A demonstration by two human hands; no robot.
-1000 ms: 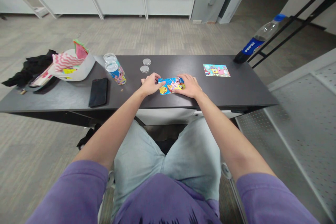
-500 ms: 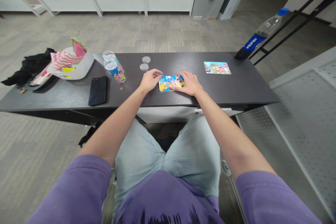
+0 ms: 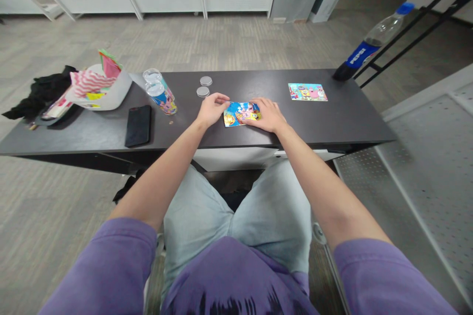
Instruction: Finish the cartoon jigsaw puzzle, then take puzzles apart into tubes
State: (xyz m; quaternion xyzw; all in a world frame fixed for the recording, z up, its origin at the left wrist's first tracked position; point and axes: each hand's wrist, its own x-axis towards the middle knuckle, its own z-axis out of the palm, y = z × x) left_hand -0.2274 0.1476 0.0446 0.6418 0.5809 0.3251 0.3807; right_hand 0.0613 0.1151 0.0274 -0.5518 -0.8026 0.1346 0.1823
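A small flat cartoon picture [image 3: 236,114], blue and yellow and looking like a jigsaw puzzle, lies on the dark table between my hands. My left hand [image 3: 213,109] pinches at its upper left corner, thumb and fingers close together. Across the picture's right end rests my right hand [image 3: 268,115], its thumb at the lower edge and its fingers curled over the upper one, hiding that end. To the right lies a second cartoon picture [image 3: 308,92], flat and untouched. Two round silver lids [image 3: 206,81] sit just beyond my left hand.
Two clear cylindrical cans [image 3: 162,97] with cartoon prints stand on the left, near a black phone [image 3: 138,126]. Further left are a white basket [image 3: 117,97] with cloths and a black cloth heap [image 3: 40,91]. A Pepsi bottle [image 3: 360,54] stands at the far right corner.
The view has shifted slightly. Both hands stay at the same cartoon picture, with only small finger movement.
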